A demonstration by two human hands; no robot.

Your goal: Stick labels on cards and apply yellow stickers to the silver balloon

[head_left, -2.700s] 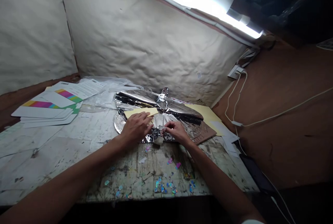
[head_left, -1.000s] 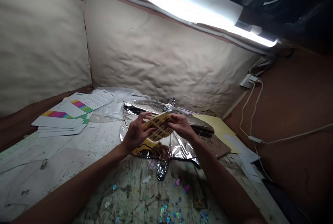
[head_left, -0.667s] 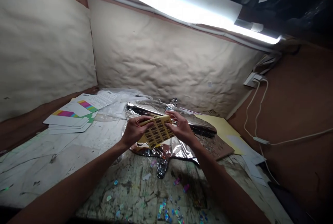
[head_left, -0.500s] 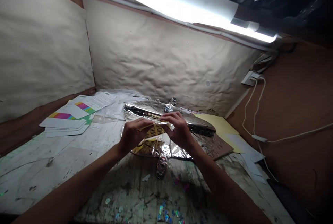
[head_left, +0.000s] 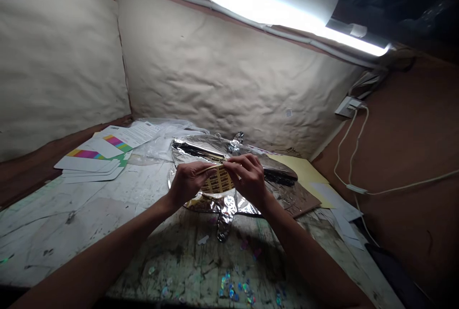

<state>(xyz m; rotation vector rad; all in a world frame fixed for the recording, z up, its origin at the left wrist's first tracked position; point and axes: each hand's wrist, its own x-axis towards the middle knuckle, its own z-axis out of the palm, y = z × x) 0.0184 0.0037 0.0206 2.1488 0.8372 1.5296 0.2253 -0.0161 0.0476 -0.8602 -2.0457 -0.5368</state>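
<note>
- At the worn, paint-stained table top (head_left: 64, 225), in the head view, both bare forearms reach in from the bottom edge and meet over a flattened silver foil balloon (head_left: 195, 148).
- The label sheet (head_left: 217, 182), yellow-backed and printed with rows of small dark labels, sits between the hands, bowed so that its upper edge curls over. It lies over the middle of the balloon, though whether it touches the foil cannot be told.
- The left hand (head_left: 186, 185) holds the sheet's left side in a narrow pinch, with its fingers over the curled edge.
- The right hand (head_left: 247, 180) closes just as narrowly on the right side, its fingers (head_left: 244, 164) covering that end of the edge.
- The step in hand appears to be flexing the label sheet between both hands; nothing is being done to the balloon.
- The next move, as judged, calls for steady pinches and one fingertip free at the curled edge, where the sheet is most bent.
- To the left lie a stack of white cards with rainbow strips (head_left: 86, 160) and printed papers (head_left: 131, 134).
- To the right of the balloon lie a yellow card (head_left: 301, 175) and brown cardboard (head_left: 304, 201).
- Holographic sequins (head_left: 233, 291) are scattered near the front of the table.
</note>
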